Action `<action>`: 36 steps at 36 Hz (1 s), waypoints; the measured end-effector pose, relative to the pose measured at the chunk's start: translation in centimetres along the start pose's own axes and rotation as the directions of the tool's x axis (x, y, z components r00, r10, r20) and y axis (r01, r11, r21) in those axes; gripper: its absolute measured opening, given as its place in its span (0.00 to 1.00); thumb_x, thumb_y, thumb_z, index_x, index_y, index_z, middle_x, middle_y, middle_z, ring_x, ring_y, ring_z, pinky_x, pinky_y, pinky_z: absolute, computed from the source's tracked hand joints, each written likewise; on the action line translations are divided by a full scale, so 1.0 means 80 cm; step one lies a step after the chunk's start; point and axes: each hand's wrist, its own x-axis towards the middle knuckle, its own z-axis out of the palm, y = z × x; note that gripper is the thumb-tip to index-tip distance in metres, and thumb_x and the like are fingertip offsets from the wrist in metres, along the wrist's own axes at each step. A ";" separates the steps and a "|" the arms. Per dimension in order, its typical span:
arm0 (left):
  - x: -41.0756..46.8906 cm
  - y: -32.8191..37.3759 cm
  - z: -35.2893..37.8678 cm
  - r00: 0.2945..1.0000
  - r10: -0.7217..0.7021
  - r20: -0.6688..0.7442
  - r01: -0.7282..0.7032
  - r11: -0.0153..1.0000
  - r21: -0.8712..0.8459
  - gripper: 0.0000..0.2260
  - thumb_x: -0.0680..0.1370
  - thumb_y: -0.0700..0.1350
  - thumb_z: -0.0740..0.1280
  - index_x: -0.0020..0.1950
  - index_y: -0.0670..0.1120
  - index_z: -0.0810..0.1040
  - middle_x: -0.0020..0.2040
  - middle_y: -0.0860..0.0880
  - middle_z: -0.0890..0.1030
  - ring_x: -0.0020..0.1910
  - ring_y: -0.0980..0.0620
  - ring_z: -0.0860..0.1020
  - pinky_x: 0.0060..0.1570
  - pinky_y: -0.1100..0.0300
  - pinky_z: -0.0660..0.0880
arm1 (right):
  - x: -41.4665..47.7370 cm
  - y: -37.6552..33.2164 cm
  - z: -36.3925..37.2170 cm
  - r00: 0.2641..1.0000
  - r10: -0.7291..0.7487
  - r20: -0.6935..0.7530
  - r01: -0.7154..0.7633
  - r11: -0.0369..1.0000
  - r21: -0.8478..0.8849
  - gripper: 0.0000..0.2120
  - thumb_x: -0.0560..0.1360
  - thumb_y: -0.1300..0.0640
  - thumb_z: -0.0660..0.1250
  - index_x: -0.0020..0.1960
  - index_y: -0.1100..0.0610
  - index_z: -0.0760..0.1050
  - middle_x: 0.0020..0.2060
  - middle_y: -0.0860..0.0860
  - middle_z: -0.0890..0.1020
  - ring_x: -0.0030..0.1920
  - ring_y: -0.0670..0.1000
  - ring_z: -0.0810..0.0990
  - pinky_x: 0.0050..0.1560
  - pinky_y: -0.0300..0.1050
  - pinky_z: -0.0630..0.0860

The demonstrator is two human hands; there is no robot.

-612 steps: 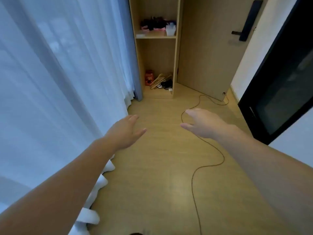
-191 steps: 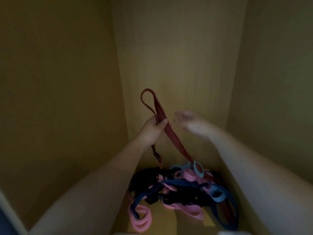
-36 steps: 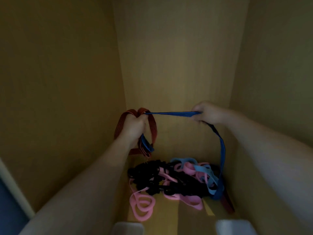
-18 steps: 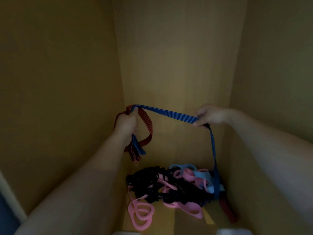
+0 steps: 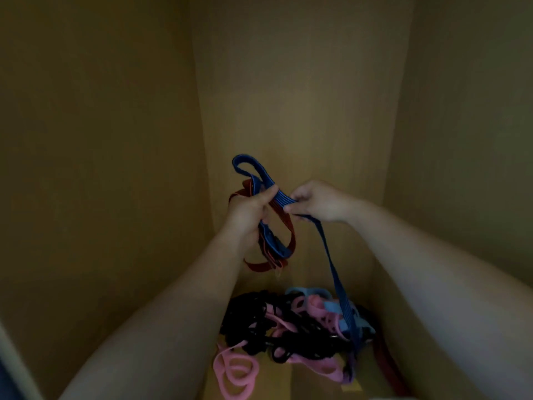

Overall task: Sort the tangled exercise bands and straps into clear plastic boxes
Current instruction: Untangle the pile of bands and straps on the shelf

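My left hand [image 5: 245, 215] grips a gathered red strap [image 5: 284, 226] together with folds of a dark blue strap [image 5: 331, 255], one blue loop sticking up above the fist. My right hand [image 5: 320, 202] pinches the same blue strap right beside the left hand. From there the blue strap hangs down into a tangled pile [image 5: 291, 324] of black, pink and light blue bands on the shelf floor. A pink band [image 5: 235, 370] curls out at the pile's front left. No clear plastic box is in view.
I am looking into a dim wooden cabinet compartment. Its left wall [image 5: 101, 168], back panel [image 5: 302, 96] and right wall [image 5: 461, 140] close in around both arms. A dark red strap end [image 5: 383, 359] lies at the pile's right.
My right hand has moved left to meet the left hand, folding the stretched blue strap into a loop held by the left hand. The hanging part has gone slacker.
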 end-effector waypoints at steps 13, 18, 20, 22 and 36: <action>0.031 0.026 -0.033 0.976 0.117 -0.184 -0.093 0.986 0.137 0.16 0.73 0.50 0.74 0.53 0.39 0.80 0.41 0.45 0.76 0.38 0.48 0.75 0.41 0.54 0.74 | -0.071 0.180 0.067 0.904 0.311 0.293 -0.360 0.923 0.133 0.10 0.79 0.54 0.64 0.47 0.60 0.79 0.40 0.53 0.84 0.46 0.54 0.83 0.55 0.48 0.76; 0.032 0.000 -0.040 0.985 0.008 -0.170 0.037 0.966 0.256 0.14 0.76 0.54 0.70 0.51 0.44 0.82 0.43 0.48 0.81 0.36 0.51 0.74 0.34 0.61 0.73 | -0.069 0.162 0.043 0.951 0.278 0.134 -0.306 0.902 0.305 0.11 0.80 0.55 0.63 0.43 0.60 0.77 0.29 0.51 0.75 0.31 0.48 0.74 0.39 0.42 0.72; 0.028 -0.014 -0.038 0.992 -0.037 -0.118 0.066 0.966 0.251 0.13 0.77 0.55 0.68 0.50 0.46 0.82 0.48 0.51 0.84 0.38 0.50 0.74 0.37 0.59 0.74 | -0.058 0.141 0.026 0.971 0.237 -0.008 -0.216 0.900 0.378 0.12 0.79 0.55 0.63 0.38 0.58 0.75 0.25 0.48 0.73 0.28 0.47 0.70 0.34 0.41 0.67; 0.022 -0.028 -0.035 0.994 -0.087 -0.072 0.101 0.969 0.227 0.12 0.76 0.55 0.69 0.45 0.46 0.82 0.46 0.50 0.84 0.37 0.49 0.77 0.41 0.56 0.75 | -0.047 0.117 0.010 0.982 0.177 -0.061 -0.137 0.901 0.412 0.13 0.79 0.55 0.63 0.36 0.56 0.74 0.25 0.47 0.72 0.26 0.46 0.68 0.32 0.41 0.65; -0.010 -0.055 0.008 0.983 -0.119 0.137 0.114 0.993 0.044 0.08 0.76 0.38 0.69 0.55 0.41 0.80 0.33 0.53 0.80 0.24 0.54 0.65 0.27 0.62 0.63 | -0.041 0.062 0.021 0.964 0.261 0.056 -0.267 0.936 0.230 0.15 0.80 0.51 0.63 0.38 0.58 0.75 0.26 0.49 0.70 0.26 0.48 0.65 0.28 0.41 0.63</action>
